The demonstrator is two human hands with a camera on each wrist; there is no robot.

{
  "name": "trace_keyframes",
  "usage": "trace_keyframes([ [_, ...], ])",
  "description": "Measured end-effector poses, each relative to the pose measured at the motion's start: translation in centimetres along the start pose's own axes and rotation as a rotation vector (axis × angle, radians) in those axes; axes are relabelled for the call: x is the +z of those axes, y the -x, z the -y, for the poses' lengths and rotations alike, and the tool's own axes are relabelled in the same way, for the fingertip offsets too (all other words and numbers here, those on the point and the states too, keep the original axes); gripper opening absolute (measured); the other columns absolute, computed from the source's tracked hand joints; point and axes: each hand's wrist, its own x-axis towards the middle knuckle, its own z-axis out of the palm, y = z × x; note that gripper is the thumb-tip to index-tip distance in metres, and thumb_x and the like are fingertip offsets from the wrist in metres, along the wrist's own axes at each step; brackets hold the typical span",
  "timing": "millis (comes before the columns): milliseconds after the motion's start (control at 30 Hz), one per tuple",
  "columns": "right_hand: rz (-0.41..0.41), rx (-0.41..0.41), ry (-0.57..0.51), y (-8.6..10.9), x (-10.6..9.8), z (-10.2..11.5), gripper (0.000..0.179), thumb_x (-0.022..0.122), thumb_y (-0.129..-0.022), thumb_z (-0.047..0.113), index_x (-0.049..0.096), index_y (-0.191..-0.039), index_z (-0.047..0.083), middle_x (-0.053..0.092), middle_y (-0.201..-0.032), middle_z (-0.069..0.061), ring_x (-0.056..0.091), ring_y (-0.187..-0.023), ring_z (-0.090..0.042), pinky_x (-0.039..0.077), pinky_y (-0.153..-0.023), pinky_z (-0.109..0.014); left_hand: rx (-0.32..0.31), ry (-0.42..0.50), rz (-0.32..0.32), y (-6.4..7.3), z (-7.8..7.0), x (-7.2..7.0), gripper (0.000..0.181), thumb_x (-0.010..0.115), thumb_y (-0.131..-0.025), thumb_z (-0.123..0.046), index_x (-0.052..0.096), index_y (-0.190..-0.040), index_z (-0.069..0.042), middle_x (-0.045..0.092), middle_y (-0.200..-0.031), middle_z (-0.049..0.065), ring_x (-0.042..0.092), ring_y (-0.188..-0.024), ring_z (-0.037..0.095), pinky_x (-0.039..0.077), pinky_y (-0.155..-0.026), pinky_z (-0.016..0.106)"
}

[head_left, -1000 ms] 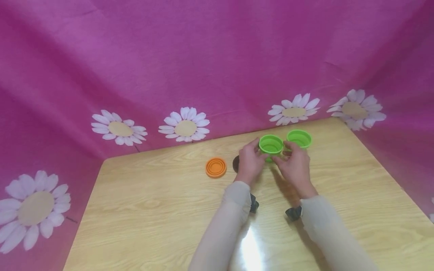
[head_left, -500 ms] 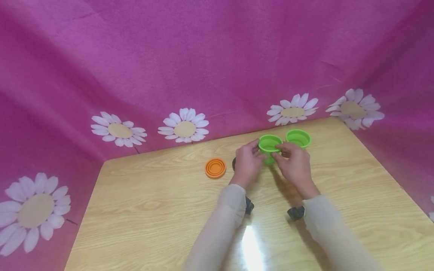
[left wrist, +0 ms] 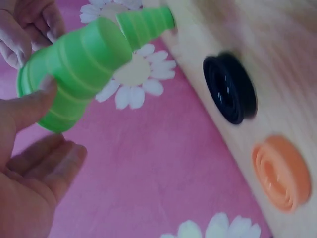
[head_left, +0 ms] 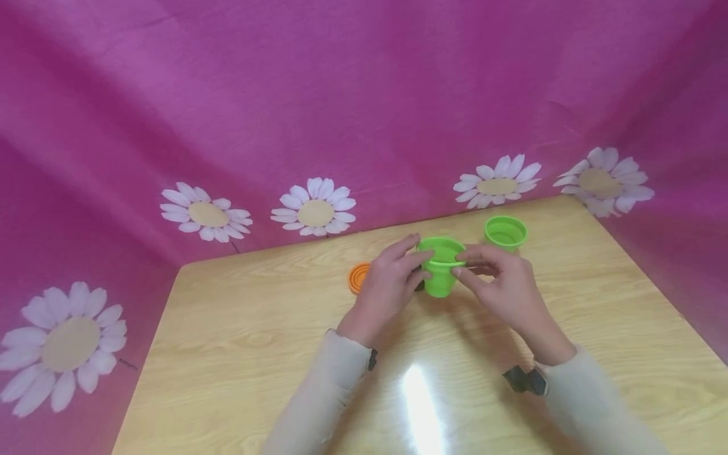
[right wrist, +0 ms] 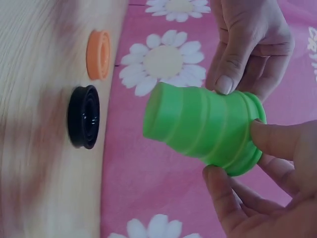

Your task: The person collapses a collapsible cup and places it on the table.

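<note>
A green collapsible cup [head_left: 439,282], drawn out to its tall stepped shape, is held above the table between both hands. On its left side my left hand [head_left: 382,287] grips it near the rim, the thumb against the wall in the left wrist view. My right hand [head_left: 505,284] pinches the rim from the right side. In the right wrist view the stepped wall of the cup [right wrist: 203,126] and its narrower base show plainly. A second green cup [head_left: 505,231], also drawn out, stands upright on the table behind my right hand.
A flattened orange cup [head_left: 357,278] and a flattened black cup [left wrist: 230,88] lie on the wooden table [head_left: 244,354]. My left hand covers most of the black one in the head view. A pink flowered cloth [head_left: 364,114] hangs along the table's back edge.
Both hands have brought the held cup nearer and slightly left, away from the second green cup. It now tilts so more of its side shows. My left hand now partly covers the orange cup.
</note>
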Motion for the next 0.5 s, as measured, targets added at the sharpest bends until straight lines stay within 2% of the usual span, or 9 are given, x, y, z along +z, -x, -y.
trace_keyframes([
  [100,-0.016,-0.122,0.082,0.3,-0.1,0.4,0.025,0.082,-0.083,0.006,0.074,-0.106,0.004,0.07,-0.118,-0.013,0.068,-0.106,-0.031,0.058,-0.087,-0.052,0.113,-0.022,-0.022,0.2,0.0,-0.7,0.03,0.083,-0.081,-0.006,0.075,-0.109,-0.002,0.067,-0.124,0.016,0.061,-0.122,0.03,0.044,-0.107,0.025],
  [200,-0.039,-0.326,0.197,0.2,0.0,0.7,0.034,0.087,-0.076,0.008,0.074,-0.107,0.001,0.067,-0.123,-0.019,0.064,-0.112,-0.038,0.055,-0.09,-0.058,0.155,-0.036,-0.035,0.4,0.1,-1.1,0.027,0.083,-0.081,-0.005,0.074,-0.106,-0.001,0.069,-0.119,0.015,0.062,-0.119,0.03,0.043,-0.107,0.025],
  [300,-0.044,-0.511,0.296,0.0,0.1,0.7,0.041,0.088,-0.074,0.009,0.072,-0.11,-0.004,0.068,-0.119,-0.02,0.065,-0.109,-0.038,0.056,-0.091,-0.054,0.184,-0.075,-0.051,0.7,0.1,-1.4,0.026,0.084,-0.082,-0.006,0.074,-0.105,-0.001,0.07,-0.117,0.016,0.064,-0.117,0.03,0.045,-0.106,0.026],
  [400,-0.057,-0.623,0.355,-0.1,0.2,0.7,0.04,0.086,-0.078,0.011,0.071,-0.111,-0.007,0.069,-0.113,-0.021,0.067,-0.104,-0.037,0.058,-0.088,-0.05,0.214,-0.111,-0.066,0.9,0.0,-1.5,0.027,0.084,-0.082,-0.008,0.073,-0.105,0.0,0.07,-0.116,0.016,0.065,-0.115,0.03,0.046,-0.104,0.026],
  [500,-0.078,-0.663,0.37,0.0,0.2,0.6,0.036,0.077,-0.091,0.023,0.071,-0.111,-0.006,0.07,-0.112,-0.021,0.068,-0.102,-0.036,0.059,-0.084,-0.05,0.231,-0.134,-0.073,1.1,-0.1,-1.7,0.027,0.083,-0.084,-0.01,0.073,-0.107,0.0,0.07,-0.116,0.016,0.065,-0.115,0.029,0.046,-0.105,0.026],
])
